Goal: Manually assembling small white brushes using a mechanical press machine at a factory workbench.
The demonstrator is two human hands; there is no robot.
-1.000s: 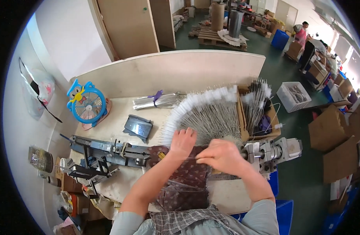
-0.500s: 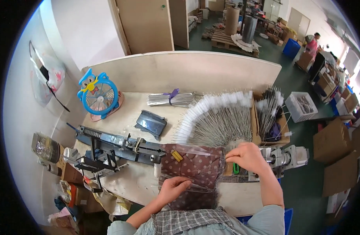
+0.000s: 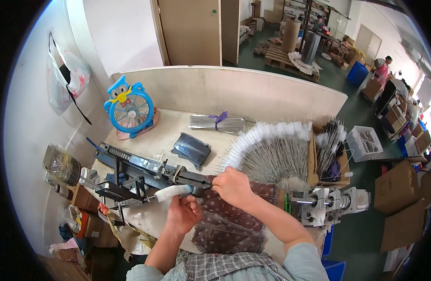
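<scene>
My left hand [image 3: 181, 216] is under a white rounded handle [image 3: 172, 192], its fingers curled and touching the handle's lower side. The handle is tilted sideways at the end of a long black metal fixture [image 3: 157, 174]. My right hand [image 3: 233, 188] pinches at the fixture's right tip; what lies between its fingertips is too small to make out. Beneath both hands spreads a brown polka-dot cloth [image 3: 229, 229] with clear plastic over it. Beyond my right hand, many thin metal wires with white tips [image 3: 271, 150] fan out.
A blue owl-shaped fan [image 3: 130, 110] stands at the back left. Nearby lie a dark curved plastic piece [image 3: 192, 149] and a tied wire bundle [image 3: 217, 123]. A cardboard box [image 3: 314, 171] holds more wires. A metal shaft mechanism [image 3: 335, 201] sits at the right edge.
My right hand has moved left from the wire fan to the fixture's tip. My left hand has moved left to the white handle, which has swung from hanging down to lying sideways.
</scene>
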